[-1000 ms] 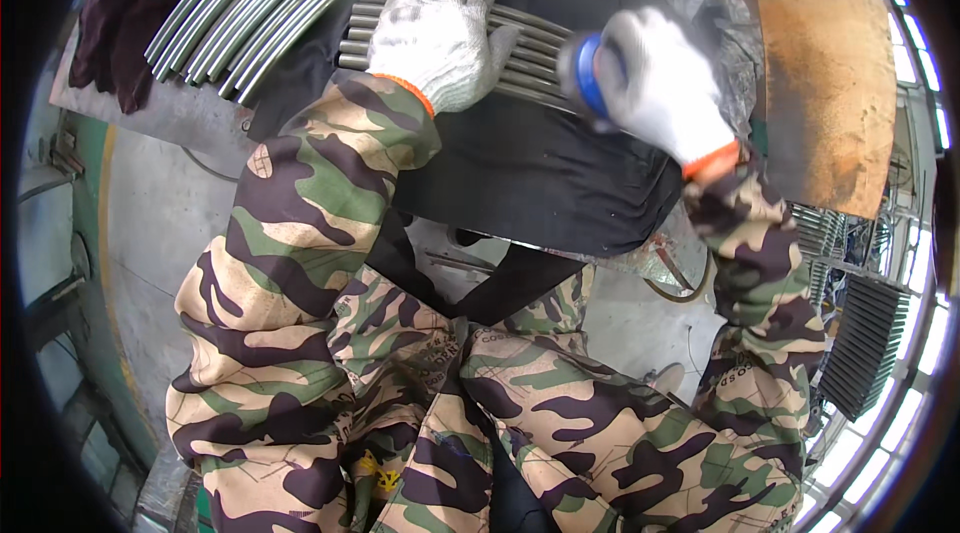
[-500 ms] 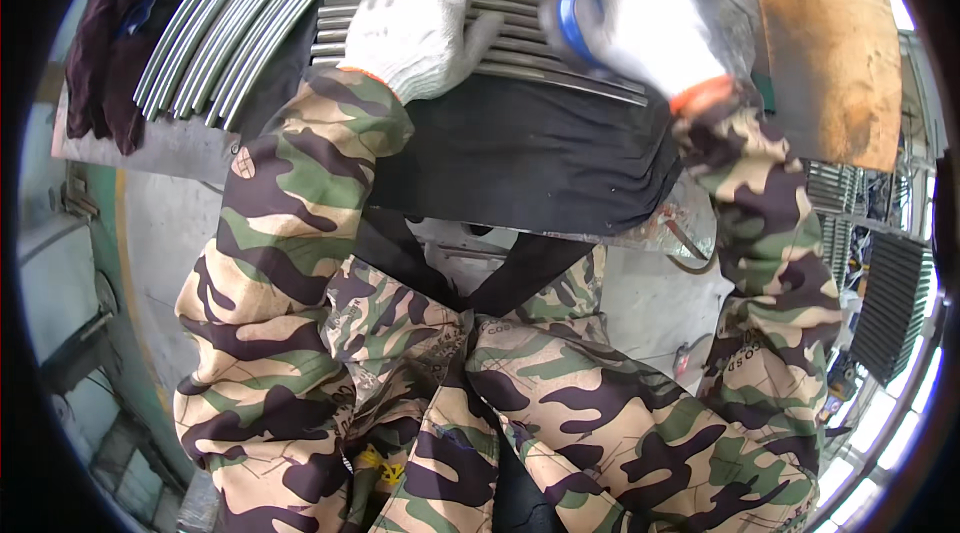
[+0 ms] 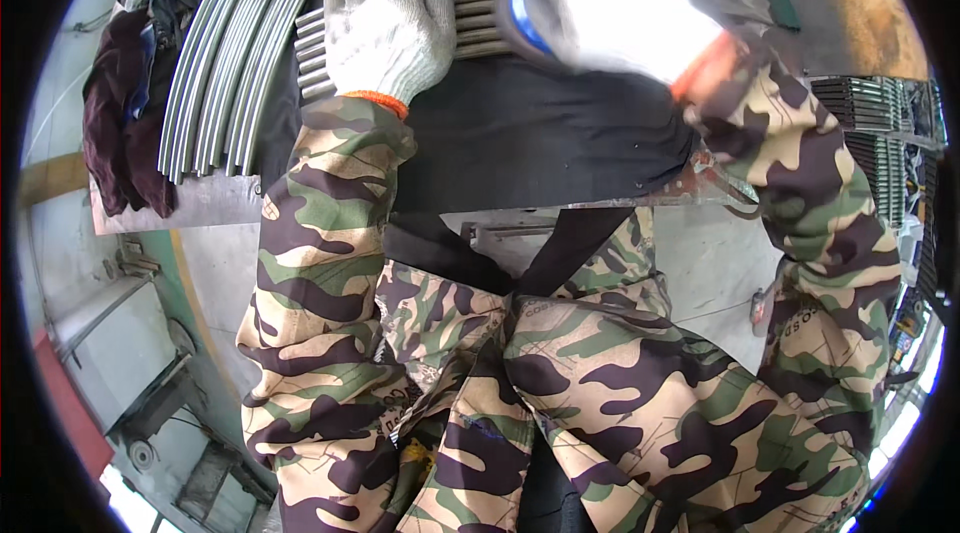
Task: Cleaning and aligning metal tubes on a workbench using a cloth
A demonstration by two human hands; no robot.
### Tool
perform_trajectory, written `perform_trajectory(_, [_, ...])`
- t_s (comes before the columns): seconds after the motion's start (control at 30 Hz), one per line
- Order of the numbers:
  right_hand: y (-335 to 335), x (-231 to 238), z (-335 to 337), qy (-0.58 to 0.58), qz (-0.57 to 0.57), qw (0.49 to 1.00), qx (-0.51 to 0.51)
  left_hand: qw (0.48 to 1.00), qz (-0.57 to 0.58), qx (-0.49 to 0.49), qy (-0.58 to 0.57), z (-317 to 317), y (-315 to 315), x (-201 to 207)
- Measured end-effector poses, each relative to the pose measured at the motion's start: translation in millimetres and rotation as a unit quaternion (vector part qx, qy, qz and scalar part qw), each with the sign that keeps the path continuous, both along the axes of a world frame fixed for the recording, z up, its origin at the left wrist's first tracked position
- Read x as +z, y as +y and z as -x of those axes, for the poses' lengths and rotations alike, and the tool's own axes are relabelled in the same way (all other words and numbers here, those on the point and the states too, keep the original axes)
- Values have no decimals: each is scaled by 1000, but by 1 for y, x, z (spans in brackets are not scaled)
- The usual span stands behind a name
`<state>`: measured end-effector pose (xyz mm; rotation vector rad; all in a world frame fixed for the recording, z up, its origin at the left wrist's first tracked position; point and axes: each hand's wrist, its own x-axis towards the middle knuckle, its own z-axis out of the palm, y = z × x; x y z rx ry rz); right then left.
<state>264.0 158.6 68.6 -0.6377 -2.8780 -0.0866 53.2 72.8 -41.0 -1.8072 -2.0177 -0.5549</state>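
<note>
Several short metal rods lie side by side on a black cloth over the table. My left hand, in a white knit glove with an orange cuff, rests flat across their left part with the fingers stretched out. My right hand, gloved the same way and blurred by motion, grips a round grey thing with a blue rim. That disc-like thing is at the rods, over their right part. Its exact kind is hard to make out, and the rods' right ends are hidden behind it and the hand.
A row of longer metal rods lies at the left of the table, beside a dark maroon cloth. A stained brown board lies at the far right. Beyond the table's right end are racks of stacked metal bars.
The view has shifted, so table and rods sit differently in it. My right hand has moved left along the rods with the blue-rimmed thing, nearer my left hand, which stays flat on them.
</note>
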Motion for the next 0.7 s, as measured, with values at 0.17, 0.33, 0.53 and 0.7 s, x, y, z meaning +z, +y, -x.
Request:
perform_trajectory(0.17, [41,-1,27,-11,-45,996,-71,1000,13,-6,12,3,4,-2])
perform_trajectory(0.33, [3,2,1,-21,16,999,-26,1000,22,-13,10,5,0,1])
perform_trajectory(0.53, [58,-12,-5,28,-65,996,-50,996,52,-42,53,13,2,-5])
perform_trajectory(0.7, [26,-11,-51,41,-60,997,26,999,22,-32,15,7,0,-3])
